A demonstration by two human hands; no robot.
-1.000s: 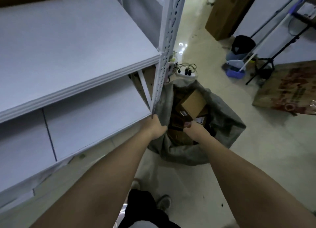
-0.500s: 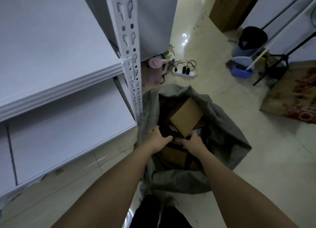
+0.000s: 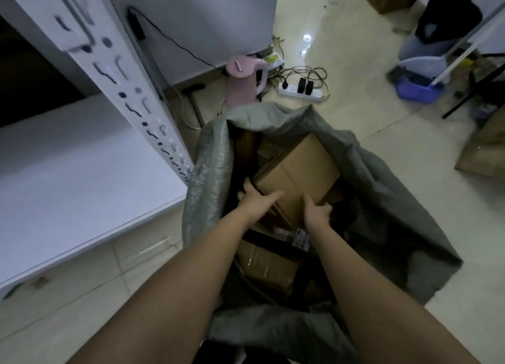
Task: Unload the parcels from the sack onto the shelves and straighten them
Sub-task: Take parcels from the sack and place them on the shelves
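1. While both hands reach into the grey sack [image 3: 207,178] at centre frame, the left hand [image 3: 255,202] and right hand [image 3: 315,213] clasp the topmost cardboard box [image 3: 300,175], fingers wrapped around its near edges.
2. Unloading looks barely begun: the white shelf [image 3: 82,178] at left shows no parcels, and more boxes [image 3: 267,265] remain below.
3. A pink kettle [image 3: 243,82] and power strip [image 3: 300,92] sit beyond; the shelf upright [image 3: 131,90] stands close by the sack.

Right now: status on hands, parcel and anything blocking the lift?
Left hand and right hand both gripping the top cardboard box, still inside the grey sack. Shelf upright close on the left; lower shelf bare.
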